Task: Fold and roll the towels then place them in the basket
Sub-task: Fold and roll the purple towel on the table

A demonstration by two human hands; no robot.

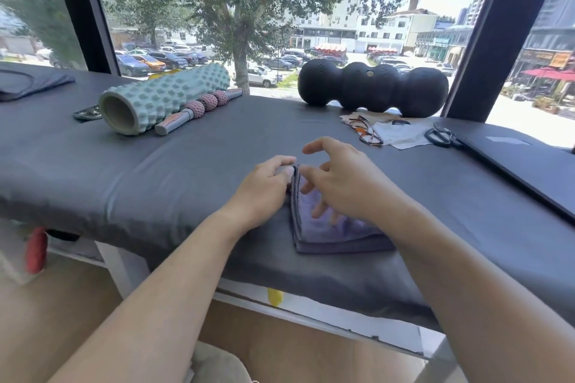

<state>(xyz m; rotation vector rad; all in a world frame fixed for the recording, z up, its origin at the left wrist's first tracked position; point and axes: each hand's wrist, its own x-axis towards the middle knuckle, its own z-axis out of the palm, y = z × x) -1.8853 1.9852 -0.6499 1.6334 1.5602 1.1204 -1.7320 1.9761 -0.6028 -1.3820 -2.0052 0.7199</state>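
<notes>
On the grey padded table (186, 165) we see a mint-green ridged foam roller (161, 98) lying on its side, with a grey massage stick (199, 110) bearing three pink knobbed balls just beside it. A black four-lobed roller (373, 90) lies along the far edge before the window (280, 9). To the right we find spectacles (365, 130), a white cloth (401, 132), black scissors (440, 135) and a dark laptop (522, 162).

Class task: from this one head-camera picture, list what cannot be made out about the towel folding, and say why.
- Basket: none shows in the head view.
- Towel: its right part is hidden under the right hand.
- Right hand's fingers: motion-blurred, so their contact is unclear.
- Left hand: fingertips hidden behind the towel's raised edge.
</notes>
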